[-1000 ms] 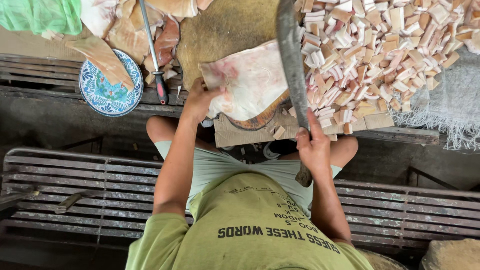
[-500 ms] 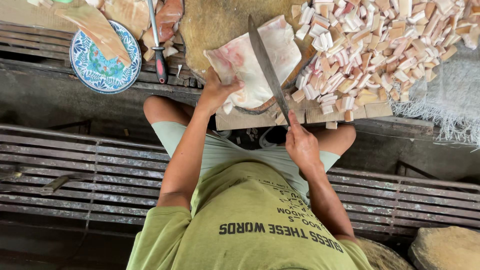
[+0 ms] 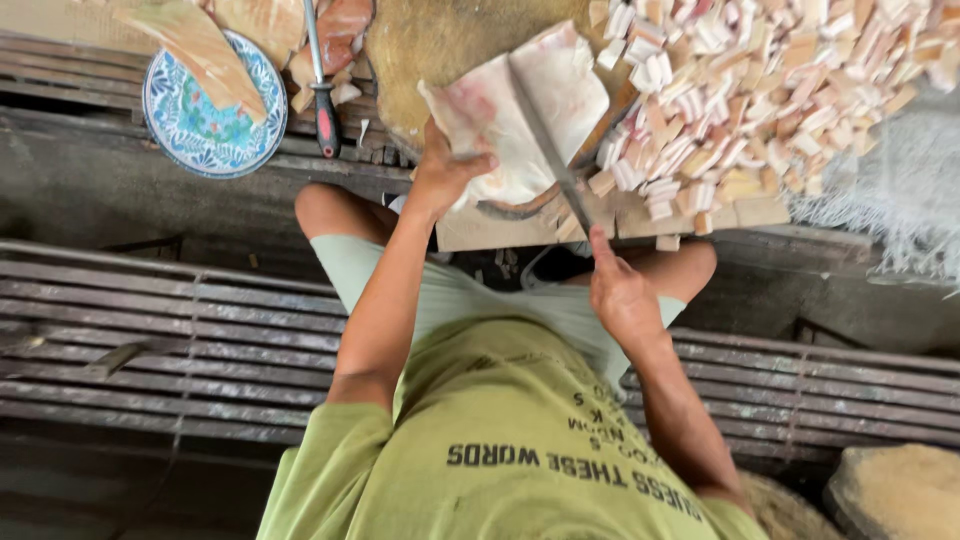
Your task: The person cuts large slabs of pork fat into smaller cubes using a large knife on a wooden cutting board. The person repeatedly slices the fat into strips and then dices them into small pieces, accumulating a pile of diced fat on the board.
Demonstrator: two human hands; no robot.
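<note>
My left hand grips the near edge of a pale, pink-streaked slab of fatty meat that lies on a round wooden chopping block. My right hand is shut on the handle of a long knife. Its blade lies slanted across the right side of the slab. Just right of the blade spreads a big heap of small cut cubes, pale and pinkish.
A blue patterned plate at the upper left carries a tan slab. Beside it lies a red-handled tool, with more meat pieces behind. White netting hangs at the right. Dark wooden slats run beneath my legs.
The knife has come down from a raised position onto the slab. My right hand moved down and toward the block with it. My left hand kept its hold on the slab.
</note>
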